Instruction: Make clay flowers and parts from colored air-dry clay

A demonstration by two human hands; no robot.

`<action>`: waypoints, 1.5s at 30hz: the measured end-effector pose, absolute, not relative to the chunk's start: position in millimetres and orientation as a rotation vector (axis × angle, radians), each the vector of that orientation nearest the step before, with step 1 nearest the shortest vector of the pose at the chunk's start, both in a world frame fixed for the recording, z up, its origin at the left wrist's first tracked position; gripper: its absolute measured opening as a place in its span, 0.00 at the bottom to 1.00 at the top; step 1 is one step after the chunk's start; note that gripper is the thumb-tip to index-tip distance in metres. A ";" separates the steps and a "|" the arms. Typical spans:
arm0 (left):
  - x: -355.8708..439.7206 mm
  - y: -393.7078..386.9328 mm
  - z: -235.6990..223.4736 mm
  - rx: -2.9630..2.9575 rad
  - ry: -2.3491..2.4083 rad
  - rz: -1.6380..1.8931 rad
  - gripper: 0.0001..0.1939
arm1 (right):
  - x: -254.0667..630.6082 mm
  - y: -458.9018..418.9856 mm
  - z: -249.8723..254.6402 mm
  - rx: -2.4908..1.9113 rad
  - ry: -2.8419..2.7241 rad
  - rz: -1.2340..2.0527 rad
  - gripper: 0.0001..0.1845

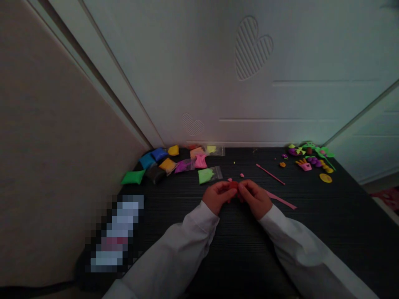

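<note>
"Head view, hands first: what is held?"

"Red lump [233, 186], between the two hands, over the dark table [237, 253]. Left hand [215, 197] pinches it, thumb against fingers. Right hand [256, 200] meets its right side with fingertips drawn together — whether they grip it too, cannot tell."

"Anything close by?"

"Two pink scraps [242, 175] just beyond the fingers. Thin pink rod [270, 174] lies slantwise, farther off to the right; flat pink tool [283, 201] just right of the right hand, its left end partly covered."

"Far left?"

"Loose cluster of coloured packets — green packet [133, 177] leftmost, light-green bag [205, 175] nearest the hands. Nearer on the left, a pixelated object [116, 232], details unreadable."

"Far right?"

"Small coloured shapes grouped together, yellow disc [326, 178] on their near side."
</note>
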State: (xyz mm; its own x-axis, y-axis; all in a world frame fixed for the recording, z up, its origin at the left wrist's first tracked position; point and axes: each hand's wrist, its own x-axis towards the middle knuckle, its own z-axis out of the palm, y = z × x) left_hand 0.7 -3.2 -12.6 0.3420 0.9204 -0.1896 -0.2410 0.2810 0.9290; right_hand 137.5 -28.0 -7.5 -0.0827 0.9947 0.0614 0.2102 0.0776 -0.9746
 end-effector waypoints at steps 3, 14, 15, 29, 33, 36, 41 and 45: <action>-1.9 -2.7 -11.6 1.100 0.956 0.895 0.15 | 137.6 -29.7 -6.4 -1.330 -1.558 1.025 0.13; -5.0 -4.7 -7.9 1.317 1.004 0.783 0.12 | 139.9 -28.4 -1.6 -1.316 -1.604 0.992 0.10; -4.9 -4.8 -8.6 1.315 1.005 0.785 0.12 | 139.8 -28.1 -3.0 -1.304 -1.581 1.004 0.10; -4.8 -2.2 -12.6 1.285 1.001 0.805 0.12 | 134.9 -23.7 -8.7 -1.183 -1.188 1.282 0.12; -4.2 -1.7 -11.4 1.266 0.999 0.819 0.12 | 136.9 -22.6 -8.2 -1.208 -1.239 1.248 0.12; -2.8 -1.4 -12.2 1.208 0.965 0.878 0.13 | 138.0 -21.6 -8.8 -1.244 -1.244 1.182 0.12; -1.1 -2.1 -11.8 1.118 0.949 0.901 0.17 | 137.1 -20.2 -11.5 -1.199 -1.068 1.300 0.15; -1.7 -4.0 -10.4 1.201 1.019 0.906 0.15 | 136.1 -20.5 -11.2 -1.170 -1.032 1.369 0.15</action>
